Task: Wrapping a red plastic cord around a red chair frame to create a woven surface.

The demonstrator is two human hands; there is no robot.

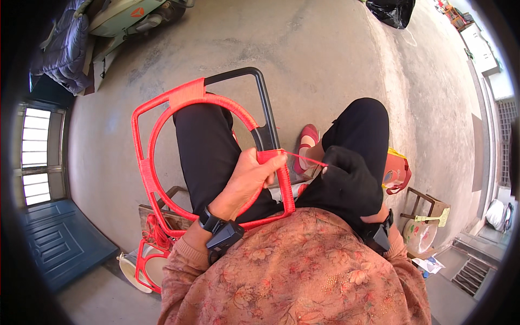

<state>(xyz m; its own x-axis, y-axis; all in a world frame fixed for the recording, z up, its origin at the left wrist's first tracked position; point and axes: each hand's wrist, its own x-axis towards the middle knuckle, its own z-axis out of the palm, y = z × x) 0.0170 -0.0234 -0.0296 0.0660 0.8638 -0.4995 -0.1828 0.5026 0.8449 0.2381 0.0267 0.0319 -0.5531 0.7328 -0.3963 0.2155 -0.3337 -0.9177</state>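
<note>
Left hand closed round the frame on the lap, right where red wrapping meets bare black. Gloved right hand pinching the red cord, pulled taut between both hands. Spare frame on the floor.

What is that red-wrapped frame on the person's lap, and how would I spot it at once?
Look at the black-trousered knees over the concrete floor. Across the lap lies a square frame with a ring inside, mostly wound in red cord. The left hand grips it while the gloved right hand pulls the cord taut; only its top right corner shows bare black.
</note>
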